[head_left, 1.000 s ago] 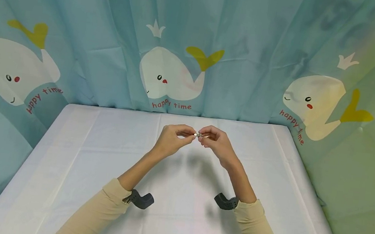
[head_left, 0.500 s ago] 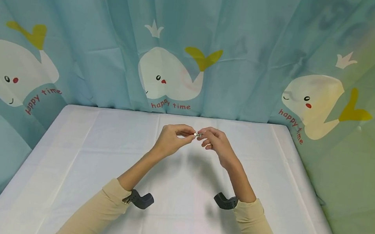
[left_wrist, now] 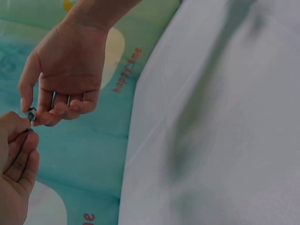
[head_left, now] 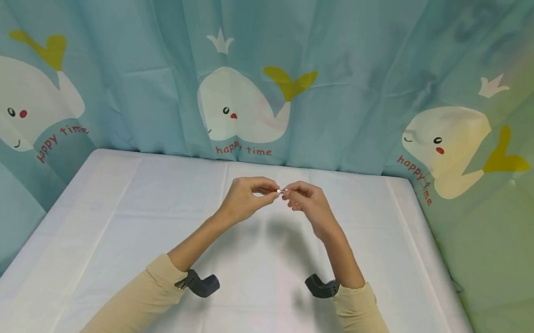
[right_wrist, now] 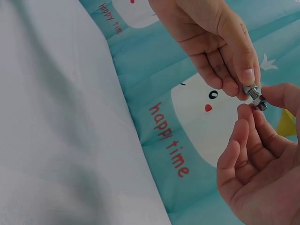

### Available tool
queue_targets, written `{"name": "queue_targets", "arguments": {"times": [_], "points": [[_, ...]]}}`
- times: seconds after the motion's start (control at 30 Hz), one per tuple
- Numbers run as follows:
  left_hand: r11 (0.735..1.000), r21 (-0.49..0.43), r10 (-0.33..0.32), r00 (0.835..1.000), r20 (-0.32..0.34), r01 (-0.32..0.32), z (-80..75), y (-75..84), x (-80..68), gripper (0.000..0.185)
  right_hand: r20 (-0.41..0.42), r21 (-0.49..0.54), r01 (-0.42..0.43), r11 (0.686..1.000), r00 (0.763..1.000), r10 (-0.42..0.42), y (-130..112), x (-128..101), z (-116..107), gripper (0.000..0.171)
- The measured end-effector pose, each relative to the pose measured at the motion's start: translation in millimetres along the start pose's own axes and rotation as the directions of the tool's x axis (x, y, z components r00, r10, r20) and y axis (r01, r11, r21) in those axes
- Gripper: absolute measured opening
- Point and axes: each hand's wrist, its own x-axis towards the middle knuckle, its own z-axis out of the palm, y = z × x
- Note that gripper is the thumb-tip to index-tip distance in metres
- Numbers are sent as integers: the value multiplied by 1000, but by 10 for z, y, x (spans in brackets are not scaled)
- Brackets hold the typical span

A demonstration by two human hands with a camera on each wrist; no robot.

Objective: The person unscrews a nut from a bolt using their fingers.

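Note:
Both hands are raised above the white table point(head_left: 127, 227) and meet fingertip to fingertip. Between them is a small metal bolt point(head_left: 281, 191) with a nut on its thread. My left hand point(head_left: 270, 190) pinches the bolt's end between thumb and forefinger. My right hand point(head_left: 290, 192) pinches the nut end, its other fingers curled below. The right wrist view shows it closest: the bolt point(right_wrist: 252, 91) is held by the left hand point(right_wrist: 246, 80) from above, and the nut point(right_wrist: 260, 104) sits at the right hand point(right_wrist: 262, 105). In the left wrist view the bolt point(left_wrist: 31, 114) shows only as a small glint.
A teal curtain point(head_left: 362, 61) printed with white whales hangs behind and along both sides of the table. Black camera mounts sit on the left wrist point(head_left: 203, 284) and the right wrist point(head_left: 319, 287). Beige sleeves cover both forearms.
My right hand's fingers have shifted slightly around the nut end of the bolt. Both hands stay at the same spot above the table.

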Motion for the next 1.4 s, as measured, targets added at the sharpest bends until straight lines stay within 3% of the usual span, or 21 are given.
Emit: {"name": "queue_targets", "arguments": {"times": [0.57, 0.73, 1.0, 1.4], "points": [[1000, -4, -3, 1000, -5, 3, -15, 19, -8, 10, 36, 16, 67, 998, 997, -68, 25, -3, -1, 27], [1000, -9, -3, 1000, -5, 3, -15, 21, -7, 10, 46, 4, 20, 1000, 999, -21, 11, 4, 2, 31], [1000, -19, -7, 1000, -8, 6, -4, 18, -3, 11, -4, 14, -112, 994, 994, 112, -24, 24, 13, 35], [1000, 0, 6, 1000, -3, -6, 6, 9, -2, 10, -11, 12, -37, 999, 999, 37, -16, 7, -15, 26]]}}
